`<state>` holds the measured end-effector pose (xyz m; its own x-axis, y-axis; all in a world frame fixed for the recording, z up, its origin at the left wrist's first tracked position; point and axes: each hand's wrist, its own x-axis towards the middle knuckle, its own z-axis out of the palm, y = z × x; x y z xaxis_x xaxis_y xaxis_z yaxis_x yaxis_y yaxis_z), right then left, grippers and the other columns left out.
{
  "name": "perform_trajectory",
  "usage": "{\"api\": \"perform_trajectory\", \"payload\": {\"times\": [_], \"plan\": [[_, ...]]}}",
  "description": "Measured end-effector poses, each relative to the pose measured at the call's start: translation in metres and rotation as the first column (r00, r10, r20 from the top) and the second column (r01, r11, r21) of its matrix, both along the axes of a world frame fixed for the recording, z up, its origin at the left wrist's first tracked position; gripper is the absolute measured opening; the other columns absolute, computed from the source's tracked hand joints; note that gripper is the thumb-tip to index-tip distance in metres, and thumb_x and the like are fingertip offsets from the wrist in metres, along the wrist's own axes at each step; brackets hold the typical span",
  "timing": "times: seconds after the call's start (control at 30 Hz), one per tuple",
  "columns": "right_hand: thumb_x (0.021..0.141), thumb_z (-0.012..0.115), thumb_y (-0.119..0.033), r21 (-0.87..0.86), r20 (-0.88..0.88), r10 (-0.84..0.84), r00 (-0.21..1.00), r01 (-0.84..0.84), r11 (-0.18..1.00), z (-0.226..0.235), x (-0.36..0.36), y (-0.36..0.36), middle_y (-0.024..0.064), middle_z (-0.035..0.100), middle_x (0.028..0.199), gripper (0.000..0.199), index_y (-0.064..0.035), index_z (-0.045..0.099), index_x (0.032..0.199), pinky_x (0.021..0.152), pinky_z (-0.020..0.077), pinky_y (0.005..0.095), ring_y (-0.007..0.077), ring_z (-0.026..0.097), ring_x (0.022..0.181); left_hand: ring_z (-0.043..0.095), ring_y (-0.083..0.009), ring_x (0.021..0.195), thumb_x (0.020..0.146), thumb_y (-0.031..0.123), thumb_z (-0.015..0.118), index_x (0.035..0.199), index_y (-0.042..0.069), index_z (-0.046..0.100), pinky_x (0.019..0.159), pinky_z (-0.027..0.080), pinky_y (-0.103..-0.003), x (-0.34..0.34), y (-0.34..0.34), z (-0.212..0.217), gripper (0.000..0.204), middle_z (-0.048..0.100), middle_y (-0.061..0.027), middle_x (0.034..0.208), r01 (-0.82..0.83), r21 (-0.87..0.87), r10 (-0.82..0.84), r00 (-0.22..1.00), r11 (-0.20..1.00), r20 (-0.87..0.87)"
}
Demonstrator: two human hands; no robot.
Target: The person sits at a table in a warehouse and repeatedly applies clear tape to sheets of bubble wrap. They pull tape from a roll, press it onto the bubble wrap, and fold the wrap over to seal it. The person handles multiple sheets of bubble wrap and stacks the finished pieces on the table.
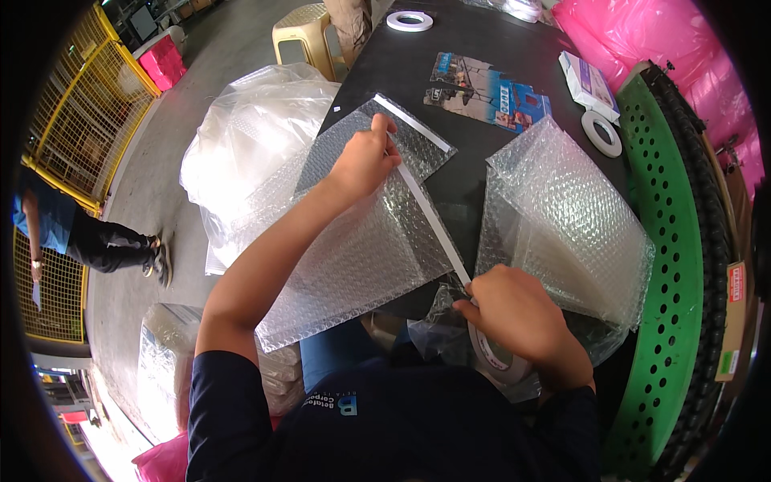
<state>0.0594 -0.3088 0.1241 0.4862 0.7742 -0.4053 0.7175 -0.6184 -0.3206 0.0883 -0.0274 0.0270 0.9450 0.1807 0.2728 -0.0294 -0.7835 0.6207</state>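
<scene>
A white strip of double-sided tape (431,215) is stretched between my hands along the edge of a bubble wrap sheet (345,257). My left hand (363,161) pinches the strip's far end. Close to my body, my right hand (518,309) is closed on the tape roll (504,368), partly hidden below it. Beyond my left hand, another piece of bubble wrap carries a white tape strip (414,124) along its edge. More folded bubble wrap (574,209) lies to the right, near my right hand.
The black table (385,60) holds tape rolls (409,22) (601,134), torn printed cardboard (490,92) and a white box (589,87). A green perforated panel (642,241) borders the right side. Bagged wrap (257,120) and a stool (303,36) stand left; a person (76,221) is further off.
</scene>
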Motion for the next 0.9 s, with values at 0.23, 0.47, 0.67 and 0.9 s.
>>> {"api": "perform_trajectory", "payload": {"times": [0.23,0.47,0.67,0.9], "plan": [[0.086,0.065,-0.029,-0.047,-0.007,0.004,1.000,-0.004,0.999,0.001,-0.001,0.002,0.0184,0.065,0.078,0.028,-0.0009,0.070,0.086,0.071,0.0507,0.0441,0.0352,0.064,0.080,0.068,-0.0286,0.076,0.078,0.000,0.067,0.113,-0.001,0.041,0.070,0.053,-0.036,0.001,-0.003,0.003,0.044,0.069,-0.0134,0.082,-0.024,-0.019,0.024,1.000,1.000,-0.008],[0.088,0.061,-0.021,0.077,0.005,0.038,0.999,-0.038,0.996,-0.002,-0.002,-0.002,0.0204,0.063,0.071,0.027,0.0039,0.066,0.077,0.067,0.0518,0.0446,0.0379,0.065,0.073,0.065,-0.0353,0.089,0.082,0.015,0.070,0.117,-0.005,0.041,0.079,0.055,-0.040,-0.008,-0.031,-0.005,0.049,0.058,-0.0225,0.109,-0.054,0.367,0.087,0.993,0.929,-0.075],[0.088,0.062,-0.024,0.049,-0.010,0.031,0.999,-0.031,0.998,-0.005,-0.002,-0.005,0.0211,0.063,0.079,0.028,0.0036,0.066,0.083,0.071,0.0512,0.0454,0.0379,0.065,0.079,0.030,-0.0502,0.132,0.079,0.054,0.068,0.134,-0.019,0.025,0.107,0.033,-0.051,-0.046,-0.086,-0.014,0.102,0.029,-0.0395,0.138,0.029,0.409,0.068,0.973,0.912,-0.220],[0.087,0.063,-0.025,0.057,0.017,0.042,0.999,-0.042,0.997,-0.009,-0.005,-0.005,0.0214,0.063,0.083,0.028,0.0027,0.066,0.085,0.074,0.0505,0.0461,0.0382,0.064,0.082,0.028,-0.0486,0.136,0.074,0.061,0.070,0.139,-0.013,0.029,0.110,0.029,-0.052,-0.061,-0.101,-0.010,0.106,0.030,-0.0357,0.142,-0.118,0.519,0.177,0.982,0.847,-0.067]]}}
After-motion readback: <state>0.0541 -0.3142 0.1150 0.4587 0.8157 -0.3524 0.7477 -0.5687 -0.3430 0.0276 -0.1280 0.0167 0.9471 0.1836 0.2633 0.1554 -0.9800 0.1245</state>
